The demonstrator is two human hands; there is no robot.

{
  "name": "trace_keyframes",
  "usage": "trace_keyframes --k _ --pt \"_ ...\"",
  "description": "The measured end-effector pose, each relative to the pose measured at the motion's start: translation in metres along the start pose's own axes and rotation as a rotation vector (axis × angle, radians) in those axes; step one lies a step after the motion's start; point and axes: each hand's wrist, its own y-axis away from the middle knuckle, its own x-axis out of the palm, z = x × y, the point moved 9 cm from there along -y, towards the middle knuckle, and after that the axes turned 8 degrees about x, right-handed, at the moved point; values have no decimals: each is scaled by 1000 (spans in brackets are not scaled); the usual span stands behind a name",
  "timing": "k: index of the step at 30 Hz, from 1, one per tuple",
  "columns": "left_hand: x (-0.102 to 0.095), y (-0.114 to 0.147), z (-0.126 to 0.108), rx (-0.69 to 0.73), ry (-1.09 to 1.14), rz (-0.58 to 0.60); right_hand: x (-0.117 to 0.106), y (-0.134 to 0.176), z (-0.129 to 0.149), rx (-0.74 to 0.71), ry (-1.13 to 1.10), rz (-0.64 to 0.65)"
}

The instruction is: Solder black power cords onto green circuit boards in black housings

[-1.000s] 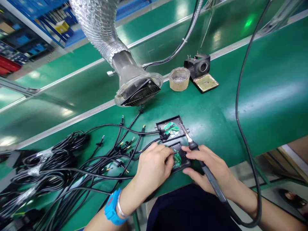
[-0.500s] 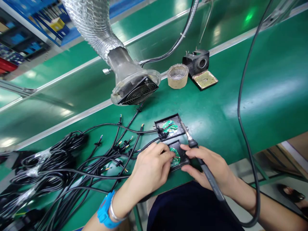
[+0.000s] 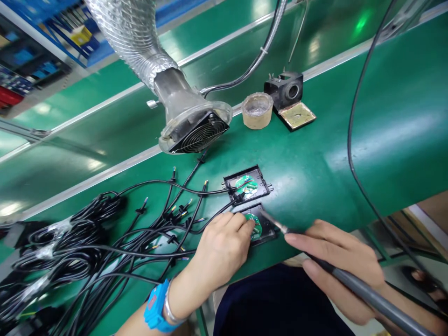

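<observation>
My left hand point(image 3: 224, 247) is closed in a pinch at the near black plastic case point(image 3: 269, 229). Its fingertips are over the round green circuit board point(image 3: 257, 227) inside, and whatever they hold is hidden. A black soldering iron point(image 3: 371, 295) lies in the closed fingers of my right hand point(image 3: 346, 249). The iron's tip points left, above the near case's right side. Just beyond sits a second black case point(image 3: 261, 197) with its own green board point(image 3: 247, 185). Black cables run into that far case from the left.
Many black cables point(image 3: 140, 249) with stripped coloured wire ends cover the bench's left side. A fume extractor hood point(image 3: 196, 126) hangs over the bench. Behind stand a round tan pot point(image 3: 257, 114) and a soldering iron stand point(image 3: 285, 91) with a sponge tray point(image 3: 297, 115).
My right hand has let go of the near case's edge and moved right and toward me with the soldering iron, which now lies flatter. My left hand stays at the board, turned slightly.
</observation>
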Motion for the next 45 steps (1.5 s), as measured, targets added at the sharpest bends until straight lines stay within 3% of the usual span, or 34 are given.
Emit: trace_keyframes --k 4,10,16,25,30,35,45 --pt "1 0 0 6 2 11 0 1 -3 -4 -81 40" --pt "2 -1 1 -7 29 -2 6 -8 -2 -29 -35 100" --pt "1 2 4 -1 72 -54 7 -7 -2 -36 -29 97" --pt "1 0 3 13 51 -40 9 -6 -2 -33 31 103" --pt "2 -1 4 -5 45 -33 14 2 3 -86 106 66" --pt "5 0 5 -16 48 -19 22 10 13 -244 185 93" --pt "5 1 5 -14 43 -19 24 12 15 -277 222 90"
